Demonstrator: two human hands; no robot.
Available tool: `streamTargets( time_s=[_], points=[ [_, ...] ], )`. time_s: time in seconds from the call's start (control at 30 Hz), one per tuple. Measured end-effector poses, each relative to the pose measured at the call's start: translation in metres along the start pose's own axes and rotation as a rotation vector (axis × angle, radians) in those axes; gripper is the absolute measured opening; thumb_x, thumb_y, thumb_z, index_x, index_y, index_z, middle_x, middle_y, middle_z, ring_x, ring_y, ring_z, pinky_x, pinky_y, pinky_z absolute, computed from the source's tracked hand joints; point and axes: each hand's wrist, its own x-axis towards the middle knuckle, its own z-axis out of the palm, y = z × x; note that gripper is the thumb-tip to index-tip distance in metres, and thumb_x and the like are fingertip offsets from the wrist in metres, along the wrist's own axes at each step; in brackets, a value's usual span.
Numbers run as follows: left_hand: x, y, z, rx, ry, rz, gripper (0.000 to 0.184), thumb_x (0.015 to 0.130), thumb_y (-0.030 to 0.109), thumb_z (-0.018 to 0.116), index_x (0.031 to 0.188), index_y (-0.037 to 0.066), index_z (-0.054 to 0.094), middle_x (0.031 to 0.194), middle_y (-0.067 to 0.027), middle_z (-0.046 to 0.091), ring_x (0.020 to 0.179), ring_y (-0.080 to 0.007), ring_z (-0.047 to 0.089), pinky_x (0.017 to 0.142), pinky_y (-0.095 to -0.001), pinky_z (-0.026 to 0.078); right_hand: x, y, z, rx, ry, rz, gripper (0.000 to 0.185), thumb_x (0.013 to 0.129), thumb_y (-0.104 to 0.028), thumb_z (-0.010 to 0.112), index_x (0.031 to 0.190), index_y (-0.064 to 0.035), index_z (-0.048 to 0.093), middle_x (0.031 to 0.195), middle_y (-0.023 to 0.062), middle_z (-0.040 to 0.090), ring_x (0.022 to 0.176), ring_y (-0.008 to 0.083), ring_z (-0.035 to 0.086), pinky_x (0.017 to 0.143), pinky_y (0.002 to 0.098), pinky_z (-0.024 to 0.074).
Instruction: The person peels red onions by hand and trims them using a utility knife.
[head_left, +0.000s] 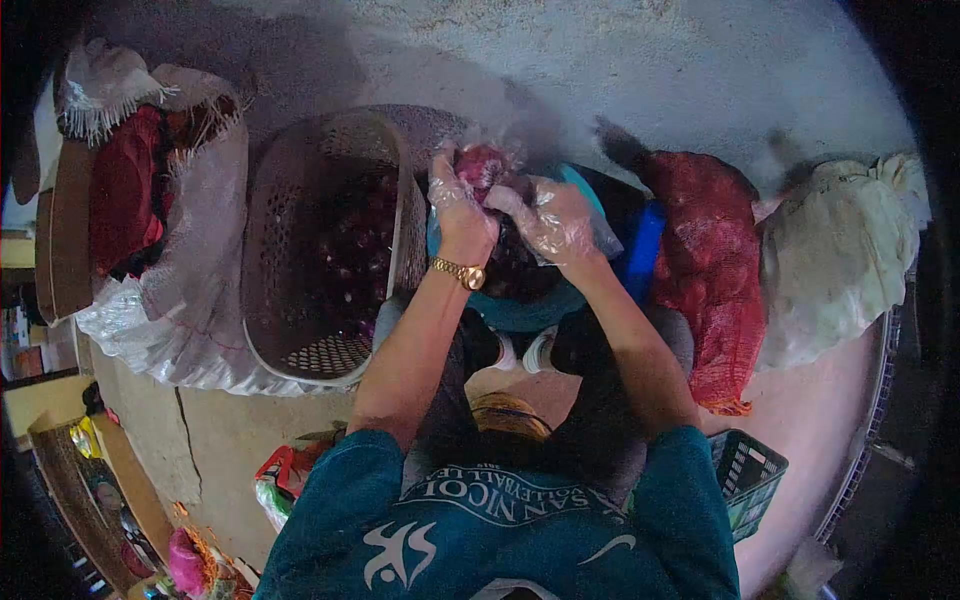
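A red onion (481, 168) sits in my left hand (465, 215), whose fingers are wrapped round it. My right hand (555, 218) is closed against the onion's lower right side, with its thumb pressed on it. Thin clear plastic gloves cover both hands, and a gold watch (472, 277) is on my left wrist. Under the hands, between my legs, stands a teal basin (520, 316) with dark contents that are hard to make out. Just left of it, a large grey perforated basket (262, 300) holds many dark red onions (365, 245).
A full red mesh sack (705, 260) stands at right, beside a white sack (840, 255). A blue object (645, 243) is wedged near the basin. At left is an open white woven sack (205, 270). A dark green crate (752, 485) lies behind my right side; a wall (620, 60) rises ahead.
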Motion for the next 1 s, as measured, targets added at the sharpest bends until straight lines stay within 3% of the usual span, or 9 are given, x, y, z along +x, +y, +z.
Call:
streamTargets(
  time_s=[0.07,0.13,0.27,0.33,0.47,0.57,0.63,0.73,1.0],
  points=[
    [0.002,-0.001,-0.002,-0.005,-0.01,0.02,0.032,0.093,0.036,0.049,0.098,0.006,0.056,0.091,-0.0121,0.063,0.083,-0.0284,0.061,0.077,-0.0423,0.052,0.0,0.002,0.006,0.019,-0.002,0.033,0.057,0.085,-0.055,0.058,0.092,0.0,0.067,0.08,0.0235,0.065,0.076,0.0411,0.063,0.067,0.041,0.0478],
    [0.003,-0.002,0.001,0.034,0.063,0.094,0.035,0.094,0.037,0.047,0.102,0.004,0.058,0.094,-0.0129,0.063,0.087,-0.0281,0.061,0.079,-0.0413,0.051,0.0,0.003,0.01,0.224,0.031,0.118,0.077,0.075,-0.072,0.058,0.088,0.0031,0.067,0.07,0.0257,0.063,0.072,0.0431,0.063,0.065,0.0459,0.0497],
    [-0.004,0.0,0.005,0.151,-0.037,0.079,0.037,0.093,0.036,0.048,0.105,0.003,0.059,0.101,-0.0137,0.064,0.094,-0.0268,0.061,0.085,-0.0406,0.051,0.002,0.007,-0.013,0.111,-0.005,-0.042,0.059,0.077,-0.06,0.065,0.094,-0.0033,0.069,0.08,0.0206,0.067,0.077,0.0399,0.064,0.066,0.0419,0.0486],
    [0.001,0.015,-0.004,0.049,-0.153,-0.381,0.034,0.091,0.032,0.05,0.106,0.002,0.059,0.108,-0.0129,0.064,0.101,-0.0275,0.06,0.092,-0.0414,0.048,0.004,0.006,-0.027,-0.106,0.006,-0.182,0.077,0.059,-0.075,0.068,0.091,-0.0051,0.07,0.077,0.0204,0.066,0.074,0.0406,0.064,0.065,0.0451,0.0508],
    [0.006,0.02,-0.007,0.01,-0.133,-0.457,0.03,0.09,0.027,0.052,0.106,0.003,0.059,0.109,-0.0126,0.064,0.103,-0.0297,0.06,0.095,-0.045,0.047,0.01,0.003,-0.035,-0.134,0.032,-0.255,0.079,0.056,-0.076,0.067,0.094,-0.0074,0.07,0.078,0.02,0.067,0.076,0.0402,0.065,0.066,0.0455,0.0515],
    [-0.005,0.014,0.012,0.151,-0.022,-0.292,0.027,0.09,0.025,0.052,0.104,0.003,0.059,0.104,-0.0134,0.065,0.099,-0.032,0.062,0.093,-0.047,0.049,0.01,-0.001,-0.031,-0.207,0.001,-0.251,0.081,0.057,-0.078,0.065,0.096,-0.0073,0.069,0.078,0.0212,0.066,0.077,0.0403,0.065,0.066,0.0463,0.0518],
    [-0.005,0.011,0.01,0.056,-0.016,-0.183,0.025,0.09,0.028,0.054,0.093,0.004,0.059,0.092,-0.0121,0.066,0.085,-0.0286,0.064,0.082,-0.0435,0.053,0.009,0.004,-0.02,-0.235,0.001,-0.144,0.083,0.059,-0.08,0.062,0.097,-0.0065,0.068,0.077,0.0226,0.066,0.077,0.0411,0.064,0.066,0.047,0.0515],
    [-0.001,0.011,0.005,0.02,-0.021,-0.186,0.025,0.089,0.029,0.054,0.092,0.005,0.059,0.088,-0.0119,0.065,0.082,-0.0278,0.064,0.079,-0.0424,0.053,0.006,0.003,-0.011,-0.171,0.015,-0.115,0.082,0.064,-0.08,0.058,0.095,-0.0051,0.068,0.075,0.0242,0.065,0.077,0.0417,0.064,0.067,0.0482,0.0509],
    [0.002,0.004,0.004,-0.048,0.034,0.007,0.028,0.089,0.032,0.055,0.097,0.005,0.058,0.09,-0.0101,0.064,0.084,-0.0287,0.063,0.079,-0.0434,0.053,0.004,-0.004,0.005,0.086,0.018,-0.004,0.074,0.075,-0.073,0.055,0.094,-0.0029,0.068,0.075,0.0243,0.065,0.078,0.0437,0.064,0.067,0.0466,0.0498]
  ],
)
